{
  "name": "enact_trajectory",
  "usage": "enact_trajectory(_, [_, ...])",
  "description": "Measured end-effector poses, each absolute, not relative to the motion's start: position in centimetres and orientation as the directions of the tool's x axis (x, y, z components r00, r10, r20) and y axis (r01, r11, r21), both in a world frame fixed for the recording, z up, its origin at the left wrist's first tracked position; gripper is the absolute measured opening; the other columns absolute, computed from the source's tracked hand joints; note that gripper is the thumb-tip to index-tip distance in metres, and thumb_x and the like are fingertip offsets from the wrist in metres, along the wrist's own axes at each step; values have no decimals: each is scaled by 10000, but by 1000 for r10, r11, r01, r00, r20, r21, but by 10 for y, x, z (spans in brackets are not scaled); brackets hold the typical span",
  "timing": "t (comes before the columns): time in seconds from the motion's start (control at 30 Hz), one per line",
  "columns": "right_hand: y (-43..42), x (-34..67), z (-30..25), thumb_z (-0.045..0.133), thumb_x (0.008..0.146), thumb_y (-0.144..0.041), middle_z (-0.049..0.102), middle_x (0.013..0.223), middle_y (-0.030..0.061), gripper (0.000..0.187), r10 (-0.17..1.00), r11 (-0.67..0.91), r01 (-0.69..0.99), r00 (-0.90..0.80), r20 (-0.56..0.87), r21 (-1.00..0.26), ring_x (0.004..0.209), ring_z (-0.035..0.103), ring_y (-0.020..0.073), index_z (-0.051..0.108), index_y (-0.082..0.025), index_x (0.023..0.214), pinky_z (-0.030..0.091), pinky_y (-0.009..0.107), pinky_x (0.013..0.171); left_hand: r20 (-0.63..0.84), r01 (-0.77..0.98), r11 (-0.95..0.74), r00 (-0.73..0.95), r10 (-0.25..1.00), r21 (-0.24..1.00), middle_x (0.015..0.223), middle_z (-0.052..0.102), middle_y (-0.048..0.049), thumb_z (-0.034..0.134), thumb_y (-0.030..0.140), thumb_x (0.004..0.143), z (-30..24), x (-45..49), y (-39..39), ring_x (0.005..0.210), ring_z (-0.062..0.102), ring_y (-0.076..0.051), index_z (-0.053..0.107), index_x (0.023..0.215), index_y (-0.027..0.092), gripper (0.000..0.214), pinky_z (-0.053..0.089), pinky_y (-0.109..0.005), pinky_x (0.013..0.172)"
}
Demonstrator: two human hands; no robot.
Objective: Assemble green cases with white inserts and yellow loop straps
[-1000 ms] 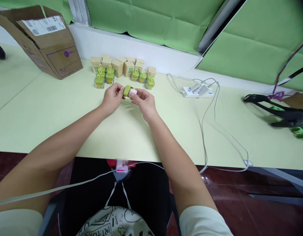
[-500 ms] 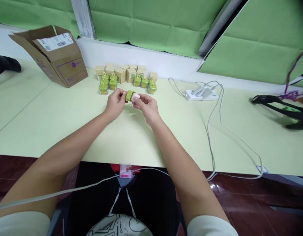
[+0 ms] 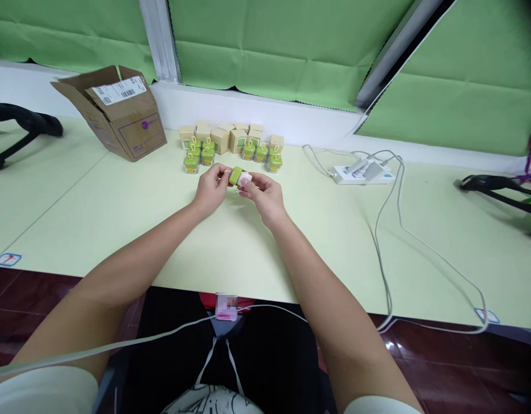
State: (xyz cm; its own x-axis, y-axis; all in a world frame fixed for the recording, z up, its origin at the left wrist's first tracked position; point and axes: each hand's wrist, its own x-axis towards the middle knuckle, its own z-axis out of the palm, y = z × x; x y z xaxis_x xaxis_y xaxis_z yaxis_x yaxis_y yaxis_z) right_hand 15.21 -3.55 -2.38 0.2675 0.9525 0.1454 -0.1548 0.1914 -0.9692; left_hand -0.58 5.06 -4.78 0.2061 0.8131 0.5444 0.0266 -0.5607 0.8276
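Observation:
Just above the table, both hands meet on one small green-lidded jar [image 3: 237, 175]. My left hand [image 3: 212, 187] pinches it by the green lid, with the fingertips at its left side. My right hand [image 3: 266, 198] grips the whitish end, thumb on top. Fingers hide part of the jar, so I cannot tell whether the lid sits fully on. Behind my hands stand several similar clear jars with green lids and loops, in a left group [image 3: 199, 153] and a right group [image 3: 262, 154].
Several small tan boxes [image 3: 221, 139] line up behind the jars. An open cardboard carton [image 3: 136, 123] stands at the back left. On the right, a white power strip [image 3: 362, 174] has plugs in it and cables [image 3: 401, 227] trailing over the front edge. Black stands [image 3: 492, 184] flank the table.
The whole view has shifted, so the table and its things appear slightly further right and lower. Both hands keep their hold on the jar, with little change of grip.

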Motion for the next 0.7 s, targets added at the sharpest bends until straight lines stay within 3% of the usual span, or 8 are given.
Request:
enact_trajectory(0.43, [-39,149,-22,983,646,-726,870,1257,94,778,932,231,-97,309,192,-968,1163,812,268,835,-217,1215,701,446,1006,619,28,-634,185,763,773,919,775,-49,690,607,1047,-42,-5,43,767,743,-153,665,970,211,404,607,-269,715])
enact_trajectory(0.7, [-38,146,-19,998,602,-754,874,1156,92,804,924,248,-128,330,195,-960,1028,824,248,836,-200,1162,724,463,986,658,68,-680,199,726,730,962,782,-70,612,737,1050,-34,-9,40,836,744,-179,672,1007,227,515,621,-308,785])
